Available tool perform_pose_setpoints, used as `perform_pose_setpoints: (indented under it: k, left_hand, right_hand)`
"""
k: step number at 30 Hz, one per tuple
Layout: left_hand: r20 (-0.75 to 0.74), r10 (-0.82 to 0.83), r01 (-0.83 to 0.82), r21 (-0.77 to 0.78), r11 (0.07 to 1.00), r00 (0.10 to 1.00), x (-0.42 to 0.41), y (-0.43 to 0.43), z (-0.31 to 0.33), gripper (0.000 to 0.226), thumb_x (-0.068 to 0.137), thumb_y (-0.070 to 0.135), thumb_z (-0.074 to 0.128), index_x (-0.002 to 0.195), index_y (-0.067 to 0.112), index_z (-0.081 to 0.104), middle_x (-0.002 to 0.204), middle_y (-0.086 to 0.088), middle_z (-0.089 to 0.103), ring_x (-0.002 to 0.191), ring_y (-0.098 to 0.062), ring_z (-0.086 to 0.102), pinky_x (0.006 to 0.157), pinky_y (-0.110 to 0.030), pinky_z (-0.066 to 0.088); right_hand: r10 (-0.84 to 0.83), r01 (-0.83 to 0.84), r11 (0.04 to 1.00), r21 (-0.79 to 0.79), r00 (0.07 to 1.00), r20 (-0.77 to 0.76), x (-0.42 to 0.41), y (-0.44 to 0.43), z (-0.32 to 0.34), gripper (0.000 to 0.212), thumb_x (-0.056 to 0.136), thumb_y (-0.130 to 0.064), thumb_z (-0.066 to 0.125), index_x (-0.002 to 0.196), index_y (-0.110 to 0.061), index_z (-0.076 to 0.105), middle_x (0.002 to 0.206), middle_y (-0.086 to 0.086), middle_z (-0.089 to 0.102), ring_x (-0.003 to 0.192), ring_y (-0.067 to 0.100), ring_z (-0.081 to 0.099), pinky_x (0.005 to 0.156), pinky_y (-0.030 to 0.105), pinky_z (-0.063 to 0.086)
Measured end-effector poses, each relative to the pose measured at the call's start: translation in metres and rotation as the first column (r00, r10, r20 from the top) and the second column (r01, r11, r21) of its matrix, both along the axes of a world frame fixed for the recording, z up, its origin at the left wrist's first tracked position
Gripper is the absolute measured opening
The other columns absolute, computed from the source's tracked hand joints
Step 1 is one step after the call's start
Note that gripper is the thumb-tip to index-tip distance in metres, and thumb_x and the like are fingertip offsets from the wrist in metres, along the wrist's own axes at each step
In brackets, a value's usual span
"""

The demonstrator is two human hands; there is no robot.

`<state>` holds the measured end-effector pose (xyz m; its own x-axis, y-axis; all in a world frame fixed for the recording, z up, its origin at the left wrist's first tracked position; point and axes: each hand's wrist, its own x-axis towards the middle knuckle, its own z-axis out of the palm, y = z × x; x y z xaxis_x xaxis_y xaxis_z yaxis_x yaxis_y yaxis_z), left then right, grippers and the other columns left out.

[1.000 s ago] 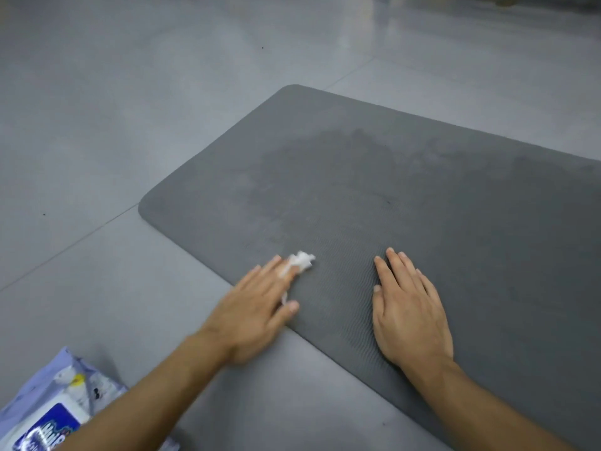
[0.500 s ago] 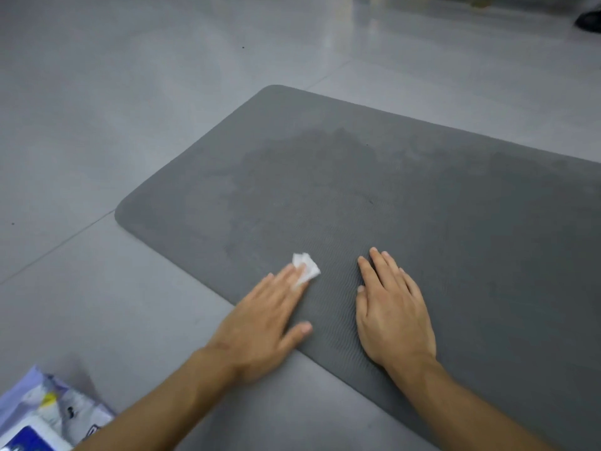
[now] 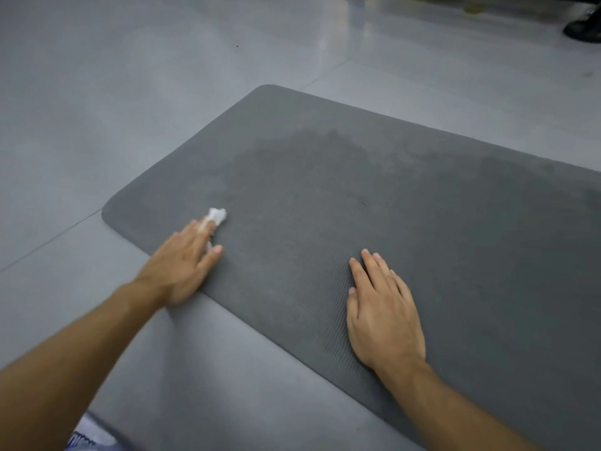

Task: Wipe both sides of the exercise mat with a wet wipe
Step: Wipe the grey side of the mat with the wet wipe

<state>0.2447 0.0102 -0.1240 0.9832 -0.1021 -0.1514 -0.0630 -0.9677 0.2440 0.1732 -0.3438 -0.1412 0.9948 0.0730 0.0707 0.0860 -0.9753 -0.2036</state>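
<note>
A dark grey exercise mat [image 3: 406, 196] lies flat on the floor, with a darker damp patch across its middle. My left hand [image 3: 185, 265] lies near the mat's near left corner and presses a crumpled white wet wipe [image 3: 216, 217] to the mat under straight fingers. Only the wipe's far end shows beyond the fingertips. My right hand [image 3: 382, 310] rests flat on the ribbed surface close to the mat's near edge, fingers straight and together, holding nothing.
Smooth grey floor tiles [image 3: 130, 92] surround the mat. A corner of a white and blue wipes pack [image 3: 86, 439] shows at the bottom left under my left forearm. A dark shoe [image 3: 583, 26] stands at the far right top.
My left hand has slid the wipe to the left along the mat's near edge, away from my right hand. The right hand stays flat in place. The view has shifted.
</note>
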Motion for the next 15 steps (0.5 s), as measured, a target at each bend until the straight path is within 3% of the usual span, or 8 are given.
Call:
perform_pose_setpoints:
  k: [2,4,9,15]
  left_hand:
    - [-0.026,0.114,-0.114,0.014,0.993,0.993,0.015,0.011,-0.001,0.095,0.083,0.080,0.001,0.163,0.029,0.006,0.171,0.008,0.006,0.157,-0.014,0.004,0.127,-0.040,0.006]
    - [-0.006,0.102,-0.102,-0.024,0.995,0.995,0.015,0.000,-0.005,0.092,0.086,0.079,0.004,0.164,0.030,0.005,0.171,0.009,0.005,0.158,-0.015,0.003,0.127,-0.040,0.006]
    - [0.070,-0.155,0.158,-0.040,0.987,0.985,-0.037,-0.064,-0.004,0.072,0.098,0.064,0.014,0.162,0.037,-0.004,0.169,0.018,-0.008,0.156,-0.004,-0.008,0.126,-0.027,-0.002]
    - [0.109,-0.465,0.462,0.049,0.885,0.879,-0.122,-0.125,0.000,0.070,0.106,0.052,0.028,0.164,0.020,0.006,0.172,0.005,0.001,0.158,-0.014,0.000,0.126,-0.034,0.005]
  right_hand:
    - [-0.002,0.002,1.000,0.000,1.000,-0.002,0.000,0.000,0.000,0.058,0.102,-0.034,0.023,0.154,-0.018,0.041,0.164,0.002,0.032,0.152,0.017,0.025,0.123,0.038,0.026]
    - [-0.003,0.003,1.000,0.001,1.000,-0.006,0.000,0.000,-0.001,0.057,0.102,-0.034,0.025,0.154,-0.018,0.040,0.164,0.002,0.031,0.153,0.017,0.025,0.123,0.039,0.026]
    - [-0.002,0.002,1.000,0.006,1.000,-0.006,0.000,0.000,-0.001,0.057,0.102,-0.034,0.026,0.154,-0.017,0.041,0.164,0.003,0.032,0.153,0.018,0.025,0.123,0.039,0.026]
    - [-0.003,0.003,1.000,0.004,1.000,-0.003,0.000,0.000,0.001,0.058,0.101,-0.034,0.023,0.154,-0.018,0.040,0.164,0.002,0.032,0.153,0.017,0.025,0.123,0.038,0.026]
